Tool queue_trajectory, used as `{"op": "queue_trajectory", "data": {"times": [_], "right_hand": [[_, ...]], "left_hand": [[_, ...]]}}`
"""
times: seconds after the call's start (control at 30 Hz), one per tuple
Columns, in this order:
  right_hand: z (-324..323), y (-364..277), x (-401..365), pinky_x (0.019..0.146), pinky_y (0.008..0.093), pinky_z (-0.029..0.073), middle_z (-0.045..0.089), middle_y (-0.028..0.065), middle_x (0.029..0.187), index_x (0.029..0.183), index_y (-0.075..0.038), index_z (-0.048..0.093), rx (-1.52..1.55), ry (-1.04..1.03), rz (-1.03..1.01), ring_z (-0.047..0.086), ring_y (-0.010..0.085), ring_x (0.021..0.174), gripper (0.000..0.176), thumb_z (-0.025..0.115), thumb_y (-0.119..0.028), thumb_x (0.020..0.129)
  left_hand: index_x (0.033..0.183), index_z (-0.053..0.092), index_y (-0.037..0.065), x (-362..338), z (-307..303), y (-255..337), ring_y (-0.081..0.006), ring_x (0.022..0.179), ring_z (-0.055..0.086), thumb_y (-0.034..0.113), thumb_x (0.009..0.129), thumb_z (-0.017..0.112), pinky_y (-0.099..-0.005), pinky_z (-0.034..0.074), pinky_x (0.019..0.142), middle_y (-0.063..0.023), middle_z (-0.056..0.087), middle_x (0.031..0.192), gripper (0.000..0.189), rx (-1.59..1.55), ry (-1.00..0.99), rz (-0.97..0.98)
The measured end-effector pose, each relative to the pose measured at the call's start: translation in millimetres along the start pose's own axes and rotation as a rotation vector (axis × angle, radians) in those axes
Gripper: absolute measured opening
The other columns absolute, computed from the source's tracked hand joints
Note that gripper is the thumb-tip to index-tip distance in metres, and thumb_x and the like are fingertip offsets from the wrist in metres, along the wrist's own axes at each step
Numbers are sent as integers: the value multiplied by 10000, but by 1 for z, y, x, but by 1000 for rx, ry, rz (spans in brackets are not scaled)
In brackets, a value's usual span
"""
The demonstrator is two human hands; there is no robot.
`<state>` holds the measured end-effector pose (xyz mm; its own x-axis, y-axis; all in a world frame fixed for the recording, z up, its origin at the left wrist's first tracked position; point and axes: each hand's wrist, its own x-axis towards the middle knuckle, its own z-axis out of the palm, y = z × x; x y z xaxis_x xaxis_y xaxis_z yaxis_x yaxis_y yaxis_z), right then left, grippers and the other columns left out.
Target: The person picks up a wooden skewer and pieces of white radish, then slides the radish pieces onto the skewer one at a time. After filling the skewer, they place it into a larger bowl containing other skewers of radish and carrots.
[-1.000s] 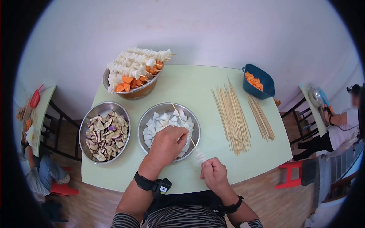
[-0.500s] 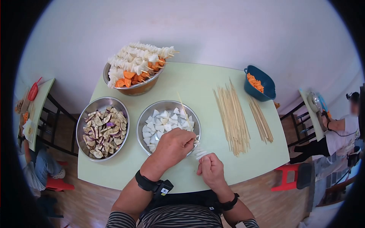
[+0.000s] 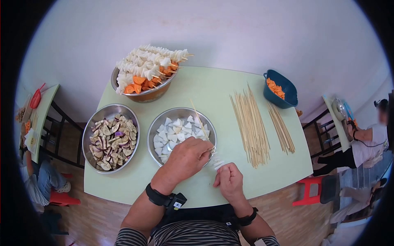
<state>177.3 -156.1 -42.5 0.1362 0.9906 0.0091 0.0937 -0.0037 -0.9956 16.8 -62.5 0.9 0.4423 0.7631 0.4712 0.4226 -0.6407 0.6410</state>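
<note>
My left hand (image 3: pixel 186 157) is closed on a bamboo skewer (image 3: pixel 198 116) over the right edge of the metal bowl of white pieces (image 3: pixel 180 131). The skewer's free end slants up and away over the bowl. White slices (image 3: pixel 218 162) are threaded on its near part, between my two hands. My right hand (image 3: pixel 230 181) is closed at the near end of these slices, its fingers curled around them. What lies inside its grip is hidden.
Eggplant pieces fill a metal bowl (image 3: pixel 87 153) at left. Finished skewers (image 3: pixel 154 59) top another bowl (image 3: pixel 154 95) behind. Loose skewers (image 3: pixel 251 127) lie at right, near a blue basket (image 3: pixel 292 100) of carrot. A person (image 3: pixel 371 137) is at far right, another (image 3: pixel 45 176) at far left.
The slices and my right hand have shifted slightly up and right. My left hand has barely moved. At far right, another person's legs have come further into view.
</note>
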Motion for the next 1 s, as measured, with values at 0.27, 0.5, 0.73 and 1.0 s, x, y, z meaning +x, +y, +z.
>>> {"op": "queue_trajectory", "data": {"times": [0.27,0.5,0.73,1.0], "right_hand": [[-12,-2,-9,478,230,449,531,37,593,869,-7,493,78,49,-2,504,88,492,207,419,-142,1007],[-30,4,-22,505,232,446,556,41,605,870,-6,496,97,47,7,515,78,520,174,441,-113,994],[-29,6,-24,511,221,446,547,41,629,855,-13,480,47,3,-25,503,74,523,195,425,-124,1005],[-29,3,-25,519,224,445,557,44,638,858,-12,487,4,-14,-32,513,76,536,183,429,-113,998]], "left_hand": [[966,659,46,-2,-22,-30,-310,836,613,54,799,613,-404,502,762,-120,661,854,174,43,97,-244],[984,689,58,-5,-21,-29,-293,935,562,93,819,631,-399,481,829,-106,623,904,178,229,-152,-329],[1022,704,93,-8,-23,-36,-300,952,539,68,823,626,-381,462,862,-110,605,938,215,157,-191,-347],[956,695,74,-9,-36,-29,-290,958,526,40,795,636,-366,450,865,-97,605,927,175,180,-321,-306]]}}
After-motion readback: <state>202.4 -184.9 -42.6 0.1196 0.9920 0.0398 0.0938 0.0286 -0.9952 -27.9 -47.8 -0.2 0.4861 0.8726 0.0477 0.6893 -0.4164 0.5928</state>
